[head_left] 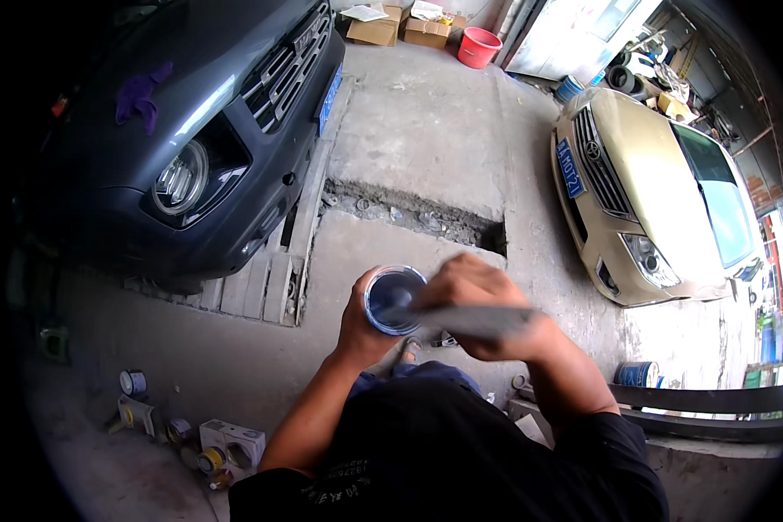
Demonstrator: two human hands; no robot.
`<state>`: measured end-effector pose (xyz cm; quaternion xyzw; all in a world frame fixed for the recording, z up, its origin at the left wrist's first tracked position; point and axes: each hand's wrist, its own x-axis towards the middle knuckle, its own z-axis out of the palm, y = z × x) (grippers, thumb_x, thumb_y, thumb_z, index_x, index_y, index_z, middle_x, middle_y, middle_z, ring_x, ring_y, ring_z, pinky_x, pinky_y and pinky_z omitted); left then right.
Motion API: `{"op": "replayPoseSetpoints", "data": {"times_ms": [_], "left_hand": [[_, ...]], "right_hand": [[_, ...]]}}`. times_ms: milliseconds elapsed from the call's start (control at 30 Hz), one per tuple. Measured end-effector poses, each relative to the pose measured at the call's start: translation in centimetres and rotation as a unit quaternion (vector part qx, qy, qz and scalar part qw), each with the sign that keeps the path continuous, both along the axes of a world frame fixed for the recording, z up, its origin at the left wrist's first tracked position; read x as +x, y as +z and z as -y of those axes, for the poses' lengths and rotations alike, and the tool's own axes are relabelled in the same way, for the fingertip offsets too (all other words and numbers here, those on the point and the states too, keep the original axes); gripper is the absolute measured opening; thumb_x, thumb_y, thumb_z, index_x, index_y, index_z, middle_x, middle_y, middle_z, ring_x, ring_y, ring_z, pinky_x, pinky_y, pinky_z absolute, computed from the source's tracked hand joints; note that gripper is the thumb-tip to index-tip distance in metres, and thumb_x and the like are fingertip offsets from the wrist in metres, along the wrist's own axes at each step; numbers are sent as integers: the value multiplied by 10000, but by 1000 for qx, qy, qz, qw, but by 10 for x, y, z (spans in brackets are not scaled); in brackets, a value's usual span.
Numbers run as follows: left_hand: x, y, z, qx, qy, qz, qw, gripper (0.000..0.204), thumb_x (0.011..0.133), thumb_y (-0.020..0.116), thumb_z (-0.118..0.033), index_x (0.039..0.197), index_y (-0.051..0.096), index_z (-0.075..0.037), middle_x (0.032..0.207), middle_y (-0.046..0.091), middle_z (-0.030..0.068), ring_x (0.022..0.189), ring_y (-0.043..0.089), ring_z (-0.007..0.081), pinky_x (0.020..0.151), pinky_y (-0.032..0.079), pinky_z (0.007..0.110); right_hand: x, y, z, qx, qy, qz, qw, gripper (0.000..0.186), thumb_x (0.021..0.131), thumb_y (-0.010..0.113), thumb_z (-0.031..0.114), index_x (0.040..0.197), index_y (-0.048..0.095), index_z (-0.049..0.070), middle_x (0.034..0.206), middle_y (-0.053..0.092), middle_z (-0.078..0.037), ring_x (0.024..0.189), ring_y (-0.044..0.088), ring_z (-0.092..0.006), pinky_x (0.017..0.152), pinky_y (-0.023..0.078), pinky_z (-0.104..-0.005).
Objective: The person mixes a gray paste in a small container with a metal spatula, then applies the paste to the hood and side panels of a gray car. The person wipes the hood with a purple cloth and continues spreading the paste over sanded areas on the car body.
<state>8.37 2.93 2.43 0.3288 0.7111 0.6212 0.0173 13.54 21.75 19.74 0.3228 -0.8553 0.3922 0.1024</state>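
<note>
Holding a small open can point(393, 300) upright in front of the chest, left hand point(363, 324) wrapping around its side from the left, fingers curling closed on the wall. Gripping a flat grey stick point(470, 320) with the right hand point(483, 304), just right of the can, fingers folding tight around the shaft, one end reaching across the can's rim toward the dark blue liquid inside. Looking blurred along the stick, so probably stirring; cannot tell how deep the tip is sitting. Judging from this: lid already off, can already lifted from the floor, mixing apparently under way, colour looking even dark blue on the surface, though hard to say whether fully blended. Nothing yet poured or applied anywhere visible. Lying well below and left of the left hand, on the concrete floor point(409, 130): several small tins point(133, 382) and a white box point(232, 439). Standing below and right of the right hand: another blue tin point(637, 374) beside a dark rail. Sitting far above the left hand: a dark grey car point(191, 130) with a purple rag point(141, 96) on its bonnet. Parking far right of the right hand: a gold car point(652, 191). Showing just above both hands: a broken gap in the floor. Standing far off at the top: a red bucket point(479, 47) and cardboard boxes point(400, 28).
</note>
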Motion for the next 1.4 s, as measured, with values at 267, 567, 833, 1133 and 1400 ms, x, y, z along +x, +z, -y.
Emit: {"op": "replayPoseSetpoints", "data": {"times_ms": [267,567,833,1133,1400], "left_hand": [[3,-1,-4,-6,21,-28,999,903,650,879,-121,1366,339,-16,1231,573,169,1122,595,308,963,475,393],[2,-7,-6,2,16,-27,999,888,648,878,-113,1360,356,-11,1245,561,173,1136,589,303,972,470,379],[2,-12,-3,7,5,-13,1000,901,651,877,-95,1367,336,-12,1262,544,170,1160,573,281,978,467,377],[-1,-14,-1,21,2,-9,1000,897,657,861,-41,1374,322,-30,1264,535,160,1156,570,268,982,463,370],[-1,-21,-3,52,61,-3,997,905,649,862,-29,1377,323,-14,1278,527,181,1153,570,271,984,462,373]], "right_hand": [[-3,6,3,55,-118,-23,991,191,787,656,-61,956,636,26,867,677,-113,798,658,-275,769,502,-384],[-6,6,-2,8,-98,2,995,137,840,606,-24,970,635,11,898,668,-122,824,661,-286,783,501,-385],[-8,5,-11,-14,-171,-4,985,189,815,646,-65,984,617,15,874,655,-129,802,652,-299,752,524,-375],[-13,6,-23,-14,-144,-30,989,219,806,650,-100,992,608,9,895,672,-126,846,674,-290,732,526,-378],[25,-29,4,34,-250,-98,963,229,805,657,-65,1012,565,-28,832,643,-167,734,635,-324,644,493,-391]]}}
